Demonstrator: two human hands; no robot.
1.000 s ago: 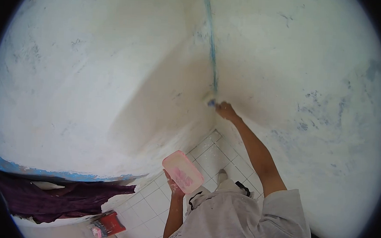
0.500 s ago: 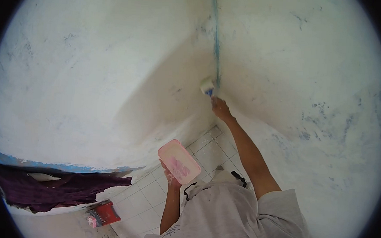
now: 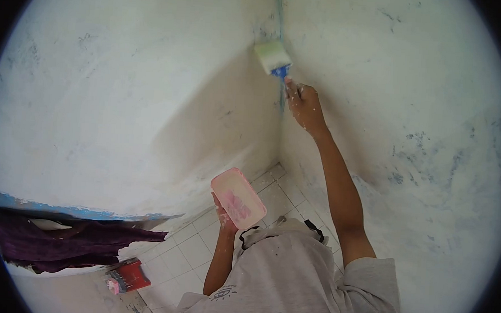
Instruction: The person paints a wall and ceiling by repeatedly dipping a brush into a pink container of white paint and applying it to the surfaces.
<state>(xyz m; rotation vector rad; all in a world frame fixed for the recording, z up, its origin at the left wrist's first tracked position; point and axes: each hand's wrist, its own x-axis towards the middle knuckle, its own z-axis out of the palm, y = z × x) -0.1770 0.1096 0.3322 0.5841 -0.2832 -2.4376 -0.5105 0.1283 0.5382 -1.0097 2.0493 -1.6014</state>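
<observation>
My right hand [image 3: 306,107] is closed round the handle of a paintbrush [image 3: 274,57] with a blue ferrule and broad pale bristles. The brush overlaps the wall corner in this view, bristles pointing up and left, beside a blue-green streak [image 3: 278,16] that runs down the corner. Low in front of my body, my left hand [image 3: 224,216] grips a pink plastic tub [image 3: 261,199] from its left side and below. Whitish paint coats the inside of the tub, with pink showing through in the middle. White specks dot my right fingers.
White walls [image 3: 122,110] with dark scuffs meet at the corner, above a tiled floor [image 3: 192,250]. At lower left, a dark purple cloth [image 3: 70,243] hangs by a blue-edged ledge [image 3: 61,205]. A red dustpan-like object [image 3: 131,276] lies below it.
My right hand has moved up the corner with the paintbrush, whose bristles now show broadly. The tub in my left hand sits slightly higher in view.
</observation>
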